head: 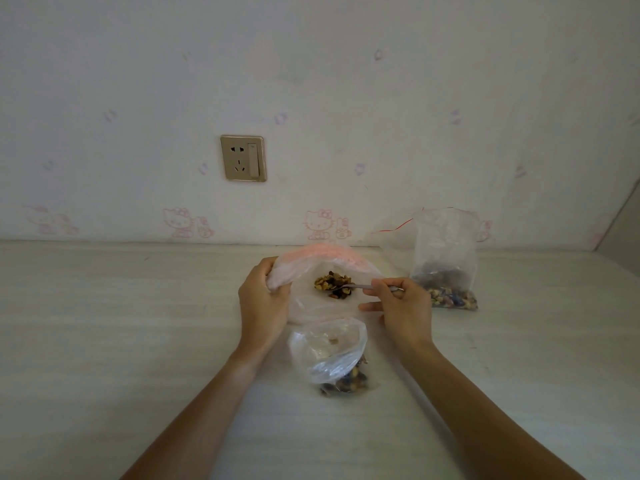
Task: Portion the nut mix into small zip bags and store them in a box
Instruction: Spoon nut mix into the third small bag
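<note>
A large clear plastic bag (pixel 311 306) with a pinkish far rim lies open on the table, a small heap of nut mix (pixel 330 282) inside it. My left hand (pixel 265 299) grips the bag's left rim and holds it open. My right hand (pixel 401 303) pinches the handle of a metal spoon (pixel 360 287), whose bowl rests in the nuts. In front of the big bag stands a small zip bag (pixel 332 355), mouth open, with nuts at its bottom. A second filled zip bag (pixel 446 261) with a red seal strip stands at the right near the wall.
The pale wood-grain table (pixel 121 323) runs along a white wall with cartoon cat stickers. A brass wall socket (pixel 243 158) sits above the table at centre left. No box is in view.
</note>
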Tool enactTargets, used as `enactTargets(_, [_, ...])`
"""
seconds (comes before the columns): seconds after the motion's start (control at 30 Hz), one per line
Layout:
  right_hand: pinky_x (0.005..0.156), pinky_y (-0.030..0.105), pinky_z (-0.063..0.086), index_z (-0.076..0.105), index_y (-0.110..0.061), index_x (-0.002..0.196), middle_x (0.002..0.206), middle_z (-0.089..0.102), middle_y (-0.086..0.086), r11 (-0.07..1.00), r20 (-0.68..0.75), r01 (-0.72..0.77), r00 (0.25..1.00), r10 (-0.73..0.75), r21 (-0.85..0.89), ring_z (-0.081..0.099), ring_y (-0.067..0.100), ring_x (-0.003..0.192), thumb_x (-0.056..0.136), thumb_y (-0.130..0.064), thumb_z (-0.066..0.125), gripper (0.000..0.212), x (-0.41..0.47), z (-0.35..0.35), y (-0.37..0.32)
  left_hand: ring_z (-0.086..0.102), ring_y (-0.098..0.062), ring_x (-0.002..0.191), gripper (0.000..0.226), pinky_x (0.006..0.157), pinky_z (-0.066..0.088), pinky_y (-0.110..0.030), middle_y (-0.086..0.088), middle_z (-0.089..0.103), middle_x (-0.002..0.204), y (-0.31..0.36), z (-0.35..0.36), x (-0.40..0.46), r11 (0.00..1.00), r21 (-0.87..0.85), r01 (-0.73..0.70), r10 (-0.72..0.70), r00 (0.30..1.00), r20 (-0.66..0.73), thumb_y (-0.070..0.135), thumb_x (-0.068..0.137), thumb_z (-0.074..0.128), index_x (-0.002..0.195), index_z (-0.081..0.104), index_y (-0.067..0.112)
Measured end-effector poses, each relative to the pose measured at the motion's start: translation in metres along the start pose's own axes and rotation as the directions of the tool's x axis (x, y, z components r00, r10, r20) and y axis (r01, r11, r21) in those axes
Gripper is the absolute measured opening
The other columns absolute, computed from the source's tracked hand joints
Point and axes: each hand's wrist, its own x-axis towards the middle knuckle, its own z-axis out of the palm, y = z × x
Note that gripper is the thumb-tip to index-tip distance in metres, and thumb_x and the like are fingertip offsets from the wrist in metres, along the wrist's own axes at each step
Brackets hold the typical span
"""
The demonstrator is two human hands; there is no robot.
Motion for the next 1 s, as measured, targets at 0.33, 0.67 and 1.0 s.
enactTargets(0.33, [0.055,0.025,0.053,0.068,-0.013,0.099,0.08,0.079,-0.008,1.0,0.036,0.017,0.999,-0.016,-0.017,0.077,0.016,0.068,0.1,-0.019,0.066,0.007,-0.01,-0.019,-0.021,0.061,-0.005,0.109,0.085,0.076,0.047,-0.017,0.014,0.06,0.125,0.006,-0.024,-0.001,0.96,0.103,0.259,-0.274,0.946,0.176,0.064,0.071,0.085,0.139,0.049,0.027])
enactTargets(0.67, [0.063,0.034,0.058,0.069,-0.007,0.1,0.084,0.08,0.001,0.996,0.125,0.057,0.99,-0.065,0.065,0.079,0.021,0.074,0.099,-0.017,0.067,0.01,-0.053,-0.059,-0.059,0.067,-0.011,0.071,0.052,0.063,0.045,-0.028,0.002,0.072,0.074,0.024,-0.056,-0.049,0.917,0.206,0.342,-0.372,0.92,0.128,0.068,0.091,0.059,0.091,0.067,0.017])
enactTargets(1.0, [0.061,0.036,0.06,0.07,-0.015,0.094,0.078,0.075,-0.009,0.644,0.36,0.641,0.767,-0.531,-0.417,0.072,0.009,0.069,0.099,-0.025,0.065,0.011,-0.097,-0.088,-0.058,0.072,-0.011,0.067,0.017,0.056,0.049,-0.022,0.001,0.077,0.077,0.058,-0.049,-0.078,0.948,0.168,0.271,-0.313,0.889,0.335,0.032,0.1,0.067,0.09,0.076,0.021])
